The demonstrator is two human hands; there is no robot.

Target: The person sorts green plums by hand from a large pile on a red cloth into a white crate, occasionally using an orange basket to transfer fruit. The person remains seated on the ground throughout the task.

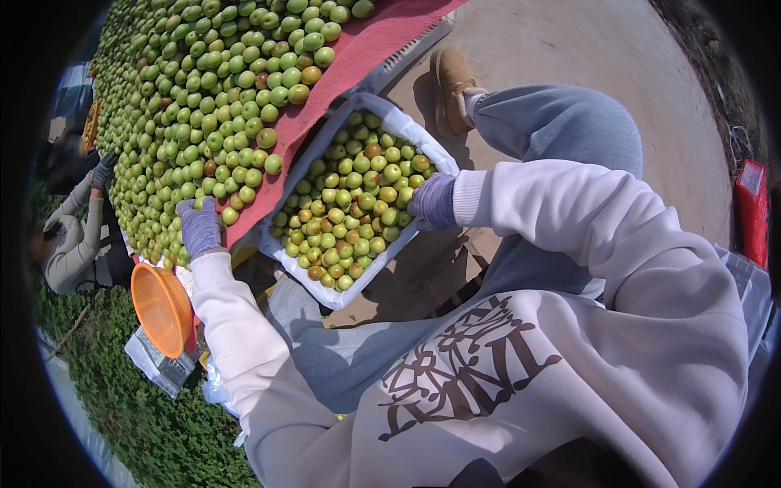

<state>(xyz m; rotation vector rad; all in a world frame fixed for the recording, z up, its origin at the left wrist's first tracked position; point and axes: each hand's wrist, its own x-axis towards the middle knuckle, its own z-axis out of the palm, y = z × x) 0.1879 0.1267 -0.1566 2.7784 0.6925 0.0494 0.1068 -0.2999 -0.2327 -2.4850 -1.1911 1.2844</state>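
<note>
Both my hands wear purple-grey knit gloves. My left hand (200,229) is at the lower edge of a wide heap of green jujubes (195,106), its fingers bent round fruit there; what they hold is partly hidden. My right hand (433,202) is at the right side of a crate (358,286) lined with white plastic. Its fingers curl inward over the rim, against the jujubes (346,203) inside, and their tips are hidden. Green fruit, some with brown-red patches, fills the crate. It stands between my legs, beside the heap.
Red cloth (325,106) edges the sorting table under the heap. An orange plastic basket (161,309) hangs near my left forearm. At the far left another person's gloved hand (104,167) touches the heap. A red bag (752,211) lies far right; green plants grow lower left.
</note>
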